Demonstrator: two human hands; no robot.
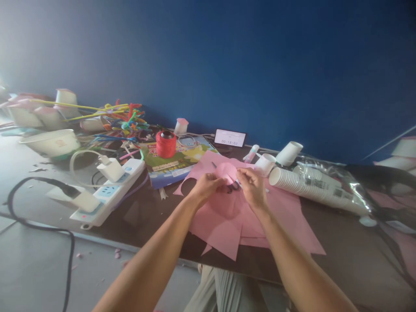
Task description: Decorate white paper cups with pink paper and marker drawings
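Between my two hands is a small round of pink paper [226, 172], held up over the desk with a slit or fold line near its lower part. My left hand [208, 187] pinches its left edge. The fingers of my right hand [251, 184] are closed on its right edge. Dark scissors [232, 187] lie partly hidden just below the round. Under both hands spread sheets of pink paper [221, 234], some with cut edges. A glue stick or small tube [251, 154] and a white paper cup [265, 164] stand just past my right hand.
A sleeve of stacked paper cups [312, 186] lies at right, near another cup [289, 153]. At left are a power strip [110, 190] with plugs, a white bowl [52, 143] and pipe cleaners [126, 117]. Red string [165, 145] sits on a picture book [175, 162]; behind is a phone [230, 138].
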